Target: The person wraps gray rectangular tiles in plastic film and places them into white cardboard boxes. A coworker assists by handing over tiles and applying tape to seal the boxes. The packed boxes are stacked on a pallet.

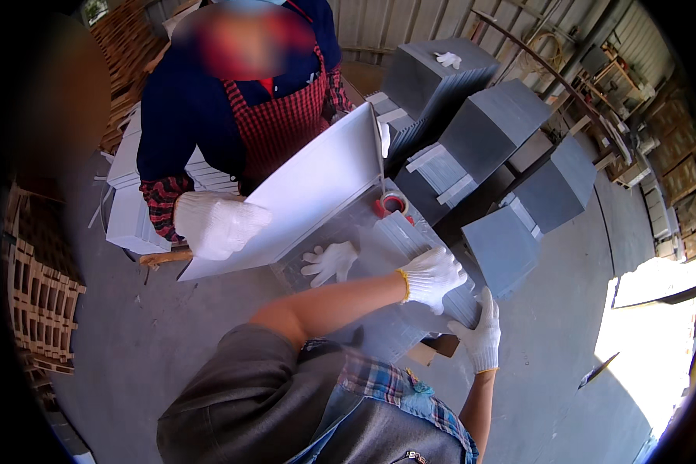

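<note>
My left hand (435,278), in a white knit glove with a yellow cuff, curls over a stack of thin grey tiles (407,238) on the worktable. At the stack's near right end, my right hand (481,332), also gloved, grips the edge with its thumb apart from the fingers. How many tiles are between my fingers is hidden. Left of the stack, a loose white glove (329,263) lies flat on the grey tabletop (379,329). A roll of red tape (392,203) rests at the stack's far end.
Across the table a co-worker in a red checked apron (274,127) holds a large tilted white panel (301,193) with gloved hands. Large grey tile stacks (499,124) stand at the right, one with a white glove (448,59) on top. Wooden pallets (46,301) are at the left.
</note>
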A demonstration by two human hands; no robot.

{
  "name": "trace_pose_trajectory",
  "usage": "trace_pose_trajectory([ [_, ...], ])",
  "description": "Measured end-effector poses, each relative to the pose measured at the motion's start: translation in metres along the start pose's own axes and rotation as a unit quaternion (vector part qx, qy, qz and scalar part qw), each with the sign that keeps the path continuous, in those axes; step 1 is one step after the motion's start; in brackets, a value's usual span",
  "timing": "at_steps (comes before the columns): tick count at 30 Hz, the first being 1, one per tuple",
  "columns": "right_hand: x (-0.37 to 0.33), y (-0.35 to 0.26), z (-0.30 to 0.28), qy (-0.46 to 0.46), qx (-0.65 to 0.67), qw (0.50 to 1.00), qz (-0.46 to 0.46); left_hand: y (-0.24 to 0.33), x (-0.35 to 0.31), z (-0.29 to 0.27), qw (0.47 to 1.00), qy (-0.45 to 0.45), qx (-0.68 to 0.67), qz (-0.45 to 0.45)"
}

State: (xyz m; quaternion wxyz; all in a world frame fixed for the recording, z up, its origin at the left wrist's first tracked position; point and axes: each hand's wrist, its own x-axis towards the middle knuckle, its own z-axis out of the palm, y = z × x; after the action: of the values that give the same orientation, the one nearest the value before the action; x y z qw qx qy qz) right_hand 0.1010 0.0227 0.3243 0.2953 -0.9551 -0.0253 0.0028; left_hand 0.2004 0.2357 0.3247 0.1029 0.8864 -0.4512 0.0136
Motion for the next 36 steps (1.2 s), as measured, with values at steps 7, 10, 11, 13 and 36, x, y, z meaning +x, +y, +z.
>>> trace_pose_trajectory([
  [7, -0.036, 0.060, 0.053, 0.116, 0.330, 0.936, 0.041, 0.000, 0.001, 0.009, 1.000, -0.004, 0.002, 0.007],
  [10, -0.030, 0.066, 0.071, 0.111, 0.371, 0.919, 0.078, -0.001, 0.001, 0.008, 1.000, 0.010, -0.007, 0.016],
  [11, -0.028, 0.062, 0.073, 0.103, 0.357, 0.925, 0.085, 0.002, -0.001, 0.001, 1.000, -0.014, -0.011, 0.009],
  [13, -0.025, 0.082, 0.085, 0.123, 0.296, 0.945, 0.068, 0.003, 0.003, -0.005, 1.000, -0.016, 0.003, 0.007],
  [36, -0.033, 0.078, 0.088, 0.101, 0.342, 0.931, 0.083, 0.018, 0.002, -0.005, 1.000, 0.005, -0.001, 0.018],
])
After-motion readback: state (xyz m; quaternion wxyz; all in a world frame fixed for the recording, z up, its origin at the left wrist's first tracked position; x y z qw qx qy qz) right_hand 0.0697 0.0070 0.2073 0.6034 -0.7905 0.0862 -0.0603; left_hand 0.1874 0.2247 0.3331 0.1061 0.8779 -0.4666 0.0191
